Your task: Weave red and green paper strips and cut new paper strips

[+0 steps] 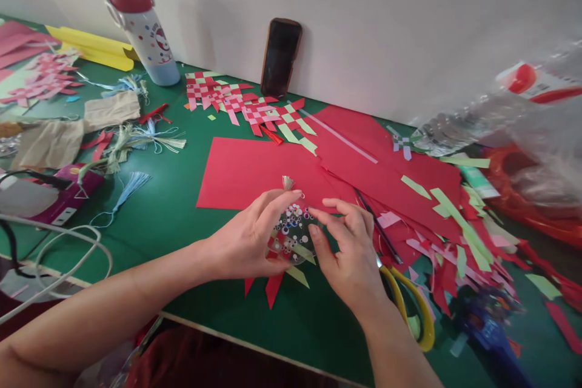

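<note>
Near the front edge of the green counter [173,218], both hands meet over a small clear packet of googly eyes [293,233]. Left hand [248,242] cups the packet from the side, thumb & fingers curled round it in a closed grip. Right hand [352,254] comes in from the opposite side, fingertips [318,218] touching the packet's edge; can't tell whether that grip is pinching it or just resting against it. Packet sits atop a woven paper piece, its red points [270,288] & a pale green strip poking out below the hands. A small tassel [288,182] shows just above the left fingers.

Behind the hands lies a red paper sheet [245,173], w/ more red sheets & green strips piled toward the right side. Yellow-handled scissors [409,303] lie just beside the right wrist. Woven red-and-white paper pieces [236,100] lie near the back edge, where a phone [280,57] leans on the wall. A water bottle [140,24] stands at back left. Blue glue gun [486,327], blurred, near the front right.
</note>
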The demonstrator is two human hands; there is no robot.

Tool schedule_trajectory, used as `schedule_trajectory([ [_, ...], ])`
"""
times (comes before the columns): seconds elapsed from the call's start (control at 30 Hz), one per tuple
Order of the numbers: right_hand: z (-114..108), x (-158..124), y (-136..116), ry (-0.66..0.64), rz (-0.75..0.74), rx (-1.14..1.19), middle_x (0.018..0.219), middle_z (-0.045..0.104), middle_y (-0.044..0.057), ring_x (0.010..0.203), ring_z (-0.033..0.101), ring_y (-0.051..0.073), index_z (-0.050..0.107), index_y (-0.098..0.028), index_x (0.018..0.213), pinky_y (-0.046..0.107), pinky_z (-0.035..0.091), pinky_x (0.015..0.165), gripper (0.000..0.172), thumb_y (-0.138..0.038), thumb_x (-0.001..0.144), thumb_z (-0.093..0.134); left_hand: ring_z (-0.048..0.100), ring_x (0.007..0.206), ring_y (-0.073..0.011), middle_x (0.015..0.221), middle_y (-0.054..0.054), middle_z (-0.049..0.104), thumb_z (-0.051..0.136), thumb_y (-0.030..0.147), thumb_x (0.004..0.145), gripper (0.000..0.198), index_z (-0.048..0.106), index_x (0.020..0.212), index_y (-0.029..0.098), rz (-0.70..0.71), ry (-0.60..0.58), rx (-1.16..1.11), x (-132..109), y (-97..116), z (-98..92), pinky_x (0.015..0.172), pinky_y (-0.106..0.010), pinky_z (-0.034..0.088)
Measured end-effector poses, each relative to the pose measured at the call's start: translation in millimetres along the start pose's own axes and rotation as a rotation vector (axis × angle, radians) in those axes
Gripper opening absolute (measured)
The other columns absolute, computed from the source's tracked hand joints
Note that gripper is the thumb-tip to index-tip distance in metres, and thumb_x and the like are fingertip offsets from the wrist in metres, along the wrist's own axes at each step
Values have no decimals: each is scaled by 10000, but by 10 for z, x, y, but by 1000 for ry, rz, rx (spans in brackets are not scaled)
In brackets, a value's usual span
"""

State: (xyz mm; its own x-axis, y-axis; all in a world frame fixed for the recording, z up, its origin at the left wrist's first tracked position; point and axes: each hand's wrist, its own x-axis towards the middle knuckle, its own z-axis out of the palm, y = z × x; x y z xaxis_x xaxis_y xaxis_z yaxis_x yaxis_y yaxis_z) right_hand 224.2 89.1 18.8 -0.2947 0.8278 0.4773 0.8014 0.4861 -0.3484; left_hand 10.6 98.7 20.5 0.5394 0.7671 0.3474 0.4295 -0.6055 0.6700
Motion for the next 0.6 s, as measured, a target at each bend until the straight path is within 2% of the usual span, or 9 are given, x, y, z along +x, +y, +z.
schedule_trajectory([
  [0.27, 7, -11, -50, -14, 37, 95, 1174, 573, 88, 1129, 504, 260, 691, -255, 1025, 436, 546, 885, 161, -289, 905, 589, 398, 1374, -344, 1501, -179, 368, 719, 180, 713, 1002, 101, 1500, 242, 13, 17, -27, -4, 12, 21, 1082, -516, 437],
  [0.43, 9, -10, -47, -9, 45, 79, 1202, 564, 95, 1136, 493, 277, 665, -272, 1135, 482, 531, 907, 243, -320, 915, 576, 405, 1372, -355, 1487, -189, 394, 736, 187, 707, 1032, 87, 1508, 234, 56, 12, -19, -13, 14, 25, 1086, -521, 432],
  [0.6, 25, -15, -42, -5, 29, 62, 1191, 568, 93, 1128, 485, 279, 687, -257, 1021, 485, 533, 890, 153, -296, 901, 599, 420, 1356, -355, 1449, -186, 432, 738, 202, 716, 1018, 98, 1508, 223, 110, 11, -3, -23, -1, 48, 1085, -517, 428],
])
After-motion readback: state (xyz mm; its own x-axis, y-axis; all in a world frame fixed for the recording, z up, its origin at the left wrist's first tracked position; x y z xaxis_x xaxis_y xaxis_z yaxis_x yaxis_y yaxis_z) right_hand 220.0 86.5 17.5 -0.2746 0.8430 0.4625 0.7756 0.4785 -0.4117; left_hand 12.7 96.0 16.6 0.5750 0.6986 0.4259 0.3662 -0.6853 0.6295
